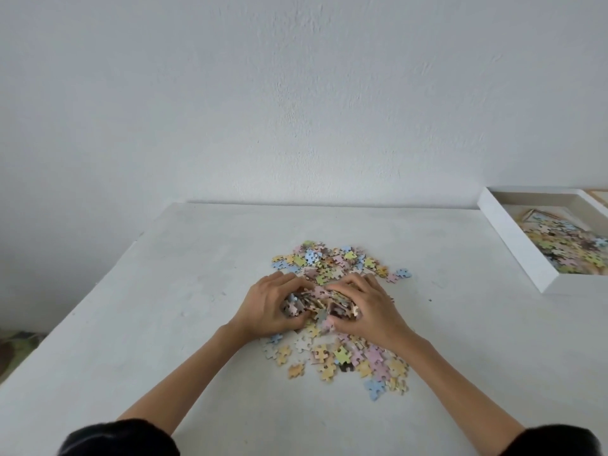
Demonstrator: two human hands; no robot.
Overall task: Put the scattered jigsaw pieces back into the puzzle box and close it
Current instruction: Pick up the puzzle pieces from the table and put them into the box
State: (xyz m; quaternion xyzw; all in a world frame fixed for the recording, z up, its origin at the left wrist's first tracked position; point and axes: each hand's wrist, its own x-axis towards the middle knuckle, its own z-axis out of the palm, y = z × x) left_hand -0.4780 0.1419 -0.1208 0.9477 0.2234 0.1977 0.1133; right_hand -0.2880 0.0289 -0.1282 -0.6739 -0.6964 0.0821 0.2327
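A pile of pastel jigsaw pieces (332,261) lies in the middle of the white table (164,307), spreading towards me. My left hand (266,306) and my right hand (368,304) cup a heap of pieces (320,302) between them, fingers curled around it. More loose pieces (355,357) lie under and in front of my right wrist. The open white puzzle box (513,245) stands at the right edge of the table, with many pieces inside it.
A white wall rises just behind the table. The table's left edge runs diagonally at the left, with floor beyond it. A second white rim (597,199) shows behind the box at the far right, cut off by the frame.
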